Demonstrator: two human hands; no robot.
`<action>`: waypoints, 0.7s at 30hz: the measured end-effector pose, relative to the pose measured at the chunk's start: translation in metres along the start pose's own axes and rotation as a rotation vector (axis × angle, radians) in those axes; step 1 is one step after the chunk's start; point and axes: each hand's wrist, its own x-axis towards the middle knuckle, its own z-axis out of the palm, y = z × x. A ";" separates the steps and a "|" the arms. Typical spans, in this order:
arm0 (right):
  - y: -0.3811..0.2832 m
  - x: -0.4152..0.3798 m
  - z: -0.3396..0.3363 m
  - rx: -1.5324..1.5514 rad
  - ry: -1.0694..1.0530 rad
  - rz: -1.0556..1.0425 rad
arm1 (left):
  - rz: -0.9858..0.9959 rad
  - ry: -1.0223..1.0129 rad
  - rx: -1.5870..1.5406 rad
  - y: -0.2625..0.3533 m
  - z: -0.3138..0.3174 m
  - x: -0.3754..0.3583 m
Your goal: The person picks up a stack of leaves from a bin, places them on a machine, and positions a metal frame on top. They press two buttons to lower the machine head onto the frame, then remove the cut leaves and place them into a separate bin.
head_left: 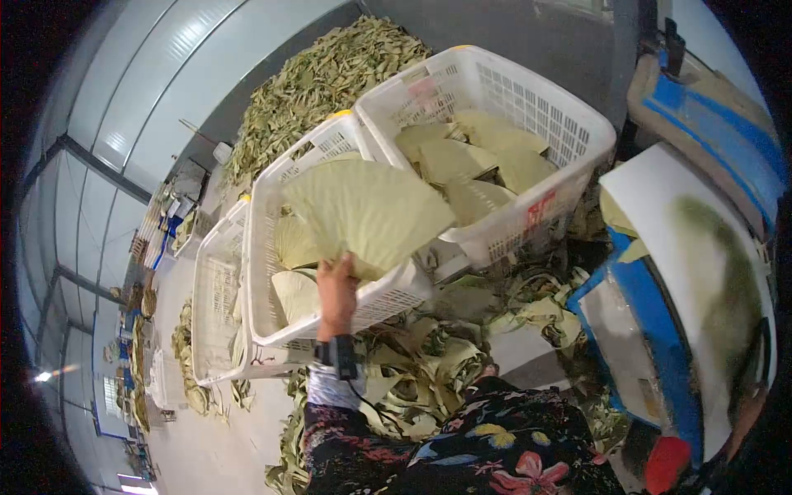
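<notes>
My left hand (337, 295), with a dark band on its wrist, is closed on the narrow lower end of a stack of pale green fan-shaped leaf pieces (367, 210). The stack spreads out over the middle white basket (264, 239), where similar pieces lie. More cut pieces (450, 158) rest inside the right white basket (606, 136). At the far right edge, beside a white board (676, 247) with a dark green stain, a dim skin-coloured shape (747, 421) may be my right hand; its fingers cannot be made out.
A third white basket (206, 313) stands at the left. Leaf scraps (421, 363) cover the floor before me, and a large leaf heap (330, 78) lies against the back wall. Blue-edged equipment (660, 330) and a red object (667, 464) are at the right.
</notes>
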 end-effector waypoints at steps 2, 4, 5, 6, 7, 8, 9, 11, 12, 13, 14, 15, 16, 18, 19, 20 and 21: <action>-0.076 -0.043 -0.022 -0.121 -0.059 0.046 | -0.126 -0.063 -0.058 0.011 -0.047 0.034; -0.139 -0.080 -0.024 -0.207 -0.169 0.068 | -0.164 -0.217 -0.079 -0.007 -0.104 0.080; -0.137 -0.089 -0.005 -0.167 -0.132 0.037 | -0.270 -0.265 -0.046 -0.016 -0.119 0.100; -0.105 -0.087 0.026 -0.043 -0.077 -0.044 | -0.375 -0.313 -0.012 -0.029 -0.130 0.115; -0.091 -0.093 0.050 0.042 -0.047 -0.106 | -0.394 -0.359 0.067 -0.044 -0.139 0.124; -0.078 -0.101 0.069 0.107 -0.029 -0.141 | -0.405 -0.378 0.068 -0.063 -0.149 0.134; -0.070 -0.109 0.081 0.156 -0.002 -0.165 | -0.272 -0.482 0.750 -0.086 -0.158 0.146; -0.058 -0.130 0.093 0.149 0.033 -0.178 | 0.117 -0.854 1.730 -0.192 -0.208 0.201; -0.049 -0.146 0.091 -0.012 0.041 -0.187 | 0.423 -1.117 1.966 -0.258 -0.242 0.237; -0.036 -0.162 0.089 -0.006 -0.015 -0.178 | 0.510 -0.960 1.904 -0.266 -0.270 0.234; -0.036 -0.179 0.085 -0.040 -0.087 -0.076 | 0.602 -0.833 1.816 -0.280 -0.264 0.237; -0.134 -0.215 0.035 0.096 -0.124 0.156 | 0.331 -0.856 1.959 -0.178 -0.205 0.191; -0.145 -0.236 0.029 0.109 -0.053 0.138 | 0.377 -0.980 2.004 -0.152 -0.186 0.181; -0.150 -0.268 0.032 -0.115 -0.105 0.221 | 0.354 -0.994 1.876 -0.152 -0.182 0.189; -0.127 -0.293 0.051 -0.107 0.065 0.044 | 0.392 -0.988 1.888 -0.160 -0.172 0.200; -0.117 -0.313 0.065 0.043 0.008 0.017 | 0.429 -0.954 1.912 -0.163 -0.158 0.209; -0.138 -0.330 0.070 0.213 0.010 0.163 | 0.457 -0.901 1.962 -0.162 -0.139 0.210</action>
